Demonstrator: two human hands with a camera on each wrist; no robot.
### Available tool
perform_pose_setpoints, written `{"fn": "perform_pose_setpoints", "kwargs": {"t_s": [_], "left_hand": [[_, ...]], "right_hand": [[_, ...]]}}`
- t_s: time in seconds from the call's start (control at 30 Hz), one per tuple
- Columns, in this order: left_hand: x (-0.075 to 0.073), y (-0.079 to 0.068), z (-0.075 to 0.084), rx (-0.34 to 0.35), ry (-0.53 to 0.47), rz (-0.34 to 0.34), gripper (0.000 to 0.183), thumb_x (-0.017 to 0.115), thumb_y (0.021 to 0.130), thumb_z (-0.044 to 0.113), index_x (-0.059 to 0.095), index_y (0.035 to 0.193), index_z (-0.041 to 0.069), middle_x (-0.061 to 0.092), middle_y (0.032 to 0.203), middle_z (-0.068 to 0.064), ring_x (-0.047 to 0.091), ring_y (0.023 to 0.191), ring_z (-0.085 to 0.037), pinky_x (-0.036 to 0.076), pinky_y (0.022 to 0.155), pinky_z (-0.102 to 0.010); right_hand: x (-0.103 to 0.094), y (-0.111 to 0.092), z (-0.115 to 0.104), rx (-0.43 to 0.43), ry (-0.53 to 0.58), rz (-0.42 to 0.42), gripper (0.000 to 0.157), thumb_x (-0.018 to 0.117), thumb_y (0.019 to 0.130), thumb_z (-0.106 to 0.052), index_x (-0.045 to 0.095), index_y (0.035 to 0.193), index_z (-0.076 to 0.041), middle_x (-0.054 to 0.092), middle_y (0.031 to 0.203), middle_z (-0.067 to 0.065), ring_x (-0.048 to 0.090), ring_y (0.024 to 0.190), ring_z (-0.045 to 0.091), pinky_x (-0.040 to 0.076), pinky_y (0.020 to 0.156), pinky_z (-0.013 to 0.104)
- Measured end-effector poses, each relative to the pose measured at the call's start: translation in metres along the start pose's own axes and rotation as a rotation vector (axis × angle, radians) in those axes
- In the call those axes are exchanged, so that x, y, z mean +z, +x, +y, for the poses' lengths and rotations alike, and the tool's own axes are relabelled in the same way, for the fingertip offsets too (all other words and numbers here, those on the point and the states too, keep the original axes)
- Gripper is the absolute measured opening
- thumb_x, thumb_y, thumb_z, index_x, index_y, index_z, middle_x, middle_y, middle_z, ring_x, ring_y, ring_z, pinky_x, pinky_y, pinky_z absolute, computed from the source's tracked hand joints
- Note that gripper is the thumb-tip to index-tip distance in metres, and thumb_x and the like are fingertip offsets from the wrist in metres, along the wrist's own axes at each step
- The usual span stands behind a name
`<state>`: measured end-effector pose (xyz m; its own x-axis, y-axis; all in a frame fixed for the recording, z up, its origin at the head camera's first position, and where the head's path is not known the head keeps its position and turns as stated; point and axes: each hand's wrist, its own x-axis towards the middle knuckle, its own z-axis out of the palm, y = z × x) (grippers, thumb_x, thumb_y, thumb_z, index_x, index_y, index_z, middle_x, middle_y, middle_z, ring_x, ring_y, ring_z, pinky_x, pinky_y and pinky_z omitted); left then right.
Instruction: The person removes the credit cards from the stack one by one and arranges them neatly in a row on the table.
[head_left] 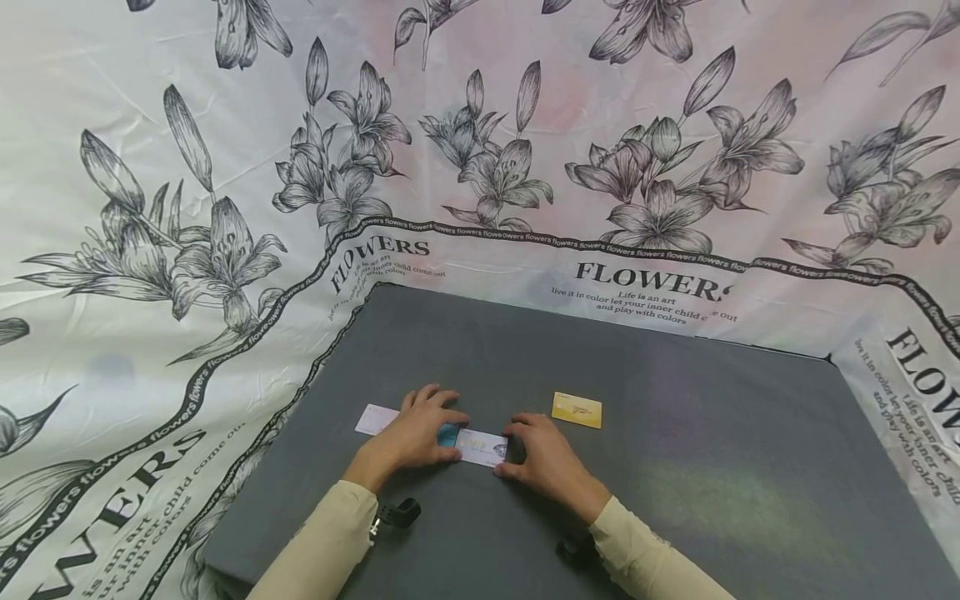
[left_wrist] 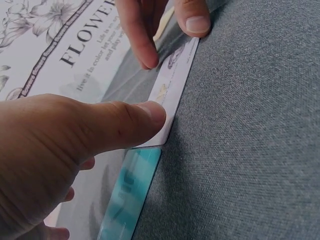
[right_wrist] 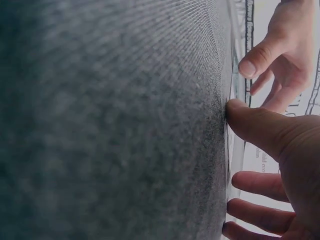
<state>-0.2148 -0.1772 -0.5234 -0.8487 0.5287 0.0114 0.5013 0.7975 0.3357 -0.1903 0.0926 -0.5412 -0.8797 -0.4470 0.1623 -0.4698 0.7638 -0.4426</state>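
Observation:
A white card with dark print at its right end lies flat on the grey table. At that end my right hand holds it by the edges, thumb at the near corner and a finger at the far side. My left hand is over a teal card, which lies end to end with the white one. Its extended thumb is over the white card's left part, and the right wrist view shows that thumb raised off the table. A pale pinkish card sticks out left of this hand, partly hidden by it.
A yellow card lies beyond my right hand, to the right. Grey cloth covers the table. Flower-printed white fabric hangs along the table's back and sides. Dark wrist straps hang below the sleeves.

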Motion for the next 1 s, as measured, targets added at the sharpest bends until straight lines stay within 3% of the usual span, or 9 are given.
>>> {"fn": "perform_pose_setpoints", "kwargs": {"t_s": [0.27, 0.77, 1.0], "left_hand": [[-0.001, 0.009, 0.004, 0.009, -0.012, 0.004, 0.054, 0.092, 0.089, 0.040, 0.077, 0.138, 0.020, 0.053, 0.164, -0.015, 0.036, 0.158, -0.051, 0.030, 0.122, -0.076], [-0.010, 0.035, 0.023, 0.029, -0.012, 0.007, 0.059, 0.089, 0.093, 0.045, 0.073, 0.145, 0.019, 0.048, 0.169, -0.014, 0.031, 0.162, -0.048, 0.026, 0.127, -0.074], [-0.010, 0.048, 0.034, 0.026, 0.002, 0.012, 0.060, 0.088, 0.094, 0.045, 0.072, 0.147, 0.020, 0.047, 0.170, -0.012, 0.030, 0.163, -0.046, 0.026, 0.127, -0.073]], "right_hand": [[-0.010, -0.003, 0.010, 0.002, 0.012, 0.042, 0.054, 0.099, 0.082, -0.033, 0.079, 0.123, -0.004, 0.073, 0.134, 0.014, 0.070, 0.127, 0.035, 0.056, 0.109, 0.055], [-0.037, -0.005, 0.036, -0.020, -0.038, 0.091, 0.060, 0.098, 0.082, -0.031, 0.076, 0.127, 0.003, 0.074, 0.135, 0.021, 0.068, 0.131, 0.042, 0.054, 0.112, 0.058], [-0.047, -0.008, 0.046, 0.018, -0.055, 0.095, 0.064, 0.098, 0.082, -0.033, 0.076, 0.131, 0.004, 0.071, 0.142, 0.024, 0.066, 0.133, 0.045, 0.053, 0.111, 0.060]]}}
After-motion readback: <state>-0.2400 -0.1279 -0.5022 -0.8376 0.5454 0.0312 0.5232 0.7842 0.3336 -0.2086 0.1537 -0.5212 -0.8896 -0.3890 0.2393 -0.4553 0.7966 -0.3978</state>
